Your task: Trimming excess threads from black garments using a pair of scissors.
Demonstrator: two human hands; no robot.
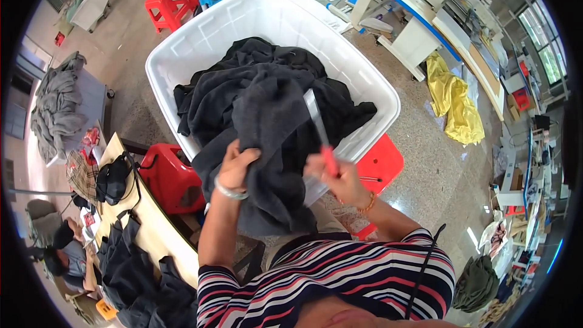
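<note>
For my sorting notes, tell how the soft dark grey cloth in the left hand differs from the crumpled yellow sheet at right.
Surface: the dark grey cloth looks matte; the yellow sheet looks glossy.
Colour: the cloth is near-black; the sheet is bright.
Hold: the bare left hand grips the cloth; no hand touches the sheet.
Both are limp and creased.

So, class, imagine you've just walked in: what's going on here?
A person is handling a dark grey cloth, its near end hanging toward their lap. The left fingers grip it, while the right fingers hold a red-handled tool, its metal end pointing away over the fabric. More dark cloth is heaped in the white tub in front.
</note>
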